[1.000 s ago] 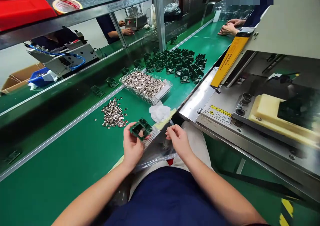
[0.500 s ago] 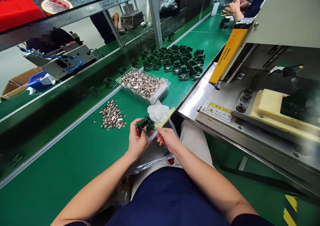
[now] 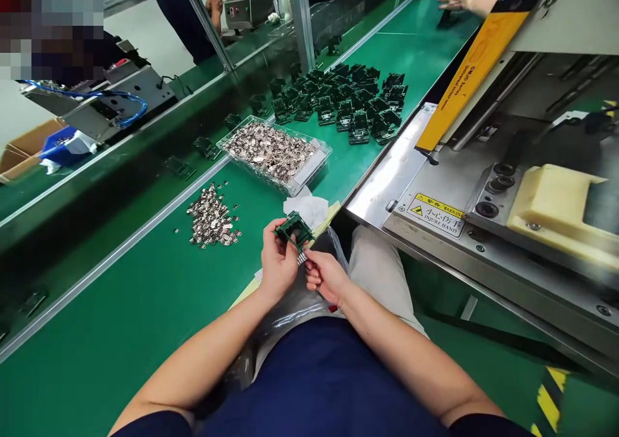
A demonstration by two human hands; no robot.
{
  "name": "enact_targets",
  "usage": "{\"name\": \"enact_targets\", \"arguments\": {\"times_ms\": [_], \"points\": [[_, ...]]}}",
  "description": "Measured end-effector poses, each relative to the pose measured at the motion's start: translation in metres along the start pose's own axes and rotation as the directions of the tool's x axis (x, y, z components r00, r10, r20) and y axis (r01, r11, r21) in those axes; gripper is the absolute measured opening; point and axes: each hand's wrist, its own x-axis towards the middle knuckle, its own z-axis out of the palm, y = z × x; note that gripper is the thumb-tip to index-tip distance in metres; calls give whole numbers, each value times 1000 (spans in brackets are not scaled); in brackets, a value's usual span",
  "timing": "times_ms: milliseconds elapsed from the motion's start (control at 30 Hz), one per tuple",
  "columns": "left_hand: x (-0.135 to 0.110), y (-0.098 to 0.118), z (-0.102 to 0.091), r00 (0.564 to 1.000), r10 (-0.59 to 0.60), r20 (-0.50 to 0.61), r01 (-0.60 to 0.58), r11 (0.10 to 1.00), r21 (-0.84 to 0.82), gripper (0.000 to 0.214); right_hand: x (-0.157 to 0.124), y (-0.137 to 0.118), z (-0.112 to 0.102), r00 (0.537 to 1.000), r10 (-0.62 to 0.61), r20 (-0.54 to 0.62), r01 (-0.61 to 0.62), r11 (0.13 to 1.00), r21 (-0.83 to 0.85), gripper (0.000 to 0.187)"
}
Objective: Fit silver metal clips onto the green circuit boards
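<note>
Head view, the only one: the left hand (image 3: 276,266) pinches a small green circuit board (image 3: 294,229) by its near edge and holds it tilted above the lap, just off the edge of the green desk (image 3: 145,308). The right hand (image 3: 325,274) has its grip clenched on a short metal pin strip (image 3: 301,258) that touches the board's underside. A clear plastic bag (image 3: 290,308) lies across the lap under both hands. On the desk sit a loose heap of metal clips (image 3: 211,216), a clear tray of clips (image 3: 273,153) and a cluster of finished boards (image 3: 345,102); a press machine (image 3: 483,185) stands to the right. As I judge it, the strip could meet the board askew and bend, since both parts hang unsupported, and a slip would drop it into the bag.
</note>
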Motion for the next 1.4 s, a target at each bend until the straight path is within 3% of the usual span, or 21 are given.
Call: {"name": "enact_targets", "arguments": {"times_ms": [367, 667, 800, 900, 1067, 1233, 1400], "points": [[0, -1, 0, 1000, -15, -5, 15, 1000, -11, 37, 4, 17, 6, 985, -167, -47, 173, 964, 202, 49], [-1, 1, 0, 999, -47, -13, 47, 999, -13, 38, 8, 23, 2, 984, -165, -61, 175, 959, 224, 44], [-1, 0, -1, 999, -46, -8, 46, 998, -43, 38, 4, 22, -13, 985, -150, -89, 162, 977, 141, 44], [0, 0, -1, 999, -50, 1, 50, 995, -81, 38, -13, 11, -22, 982, -164, -93, 168, 985, 33, 45], [3, 1, 0, 996, -85, -11, 81, 979, -189, 39, -40, -9, -18, 979, -189, -73, 181, 978, -108, 38], [5, -1, -2, 993, -116, -3, 110, 950, -293, 40, -24, 3, -11, 906, -342, -250, 315, 938, -144, 46], [5, -2, -4, 994, -108, -13, 98, 939, -328, 40, -9, 11, -12, 917, -317, -241, 266, 938, -221, 55]]}}
